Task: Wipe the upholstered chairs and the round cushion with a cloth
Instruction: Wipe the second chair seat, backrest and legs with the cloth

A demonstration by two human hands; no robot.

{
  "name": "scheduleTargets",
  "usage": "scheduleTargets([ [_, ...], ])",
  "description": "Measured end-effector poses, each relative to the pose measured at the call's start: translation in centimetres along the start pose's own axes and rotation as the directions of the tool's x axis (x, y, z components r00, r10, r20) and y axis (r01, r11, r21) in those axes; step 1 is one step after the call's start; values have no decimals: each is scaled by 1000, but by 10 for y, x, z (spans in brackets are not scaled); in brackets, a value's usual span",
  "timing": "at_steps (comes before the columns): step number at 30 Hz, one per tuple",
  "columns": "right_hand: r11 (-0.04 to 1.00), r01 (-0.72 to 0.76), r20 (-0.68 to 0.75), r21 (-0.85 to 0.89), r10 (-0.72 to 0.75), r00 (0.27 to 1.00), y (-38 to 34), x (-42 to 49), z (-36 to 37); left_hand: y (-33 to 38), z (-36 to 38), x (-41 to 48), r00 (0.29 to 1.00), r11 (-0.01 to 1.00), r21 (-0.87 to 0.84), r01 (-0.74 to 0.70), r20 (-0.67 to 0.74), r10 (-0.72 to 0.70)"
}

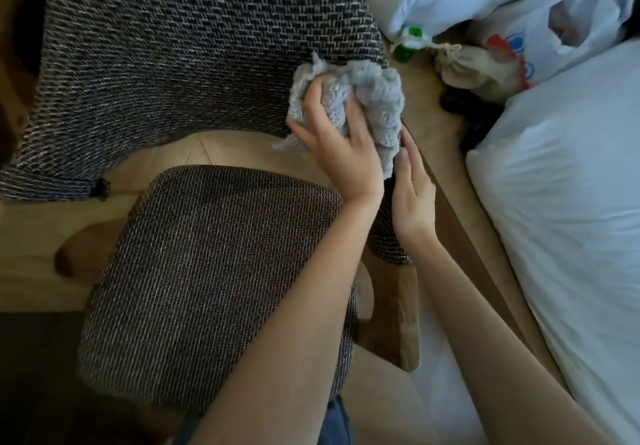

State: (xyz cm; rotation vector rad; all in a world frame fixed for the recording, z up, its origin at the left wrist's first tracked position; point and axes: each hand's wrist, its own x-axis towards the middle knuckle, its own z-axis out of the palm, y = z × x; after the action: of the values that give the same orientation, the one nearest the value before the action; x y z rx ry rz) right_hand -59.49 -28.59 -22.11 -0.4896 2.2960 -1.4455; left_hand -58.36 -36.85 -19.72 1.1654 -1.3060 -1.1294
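Cloth [375, 92] is gripped in curled left hand [332, 148] against chair back [173, 46] right edge, steadied by flat-fingered right hand [412, 188].

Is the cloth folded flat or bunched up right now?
Bunched up: the grey cloth is a crumpled wad of deep wrinkles, gripped by the left hand against the chair back.
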Motion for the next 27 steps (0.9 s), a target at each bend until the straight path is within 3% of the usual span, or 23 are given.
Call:
scheduleTargets([
  [6, 997, -62, -30, 38, 63, 998, 1, 1, 2, -44, -22, -30, 950, 967, 54, 248, 183, -254],
  [10, 994, -95, -52, 51, 98, 994, 4, 4, 3, -56, -33, -35, 902, 936, 97, 338, 248, -352],
  [14, 995, -98, -44, 37, 99, 994, 2, 3, 3, -34, -42, -42, 920, 964, 73, 254, 290, -264],
  [17, 993, -117, 61, 28, 115, 991, 7, 2, -2, -19, -50, -65, 911, 982, 40, 183, 368, -185],
  [20, 986, -168, 151, 6, 165, 975, 6, 5, -6, -19, -48, -74, 910, 976, 35, 217, 355, -215],
  [27, 964, -247, 159, 99, 230, 960, 0, 8, -3, -33, -49, -77, 926, 977, 62, 204, 310, -213],
])
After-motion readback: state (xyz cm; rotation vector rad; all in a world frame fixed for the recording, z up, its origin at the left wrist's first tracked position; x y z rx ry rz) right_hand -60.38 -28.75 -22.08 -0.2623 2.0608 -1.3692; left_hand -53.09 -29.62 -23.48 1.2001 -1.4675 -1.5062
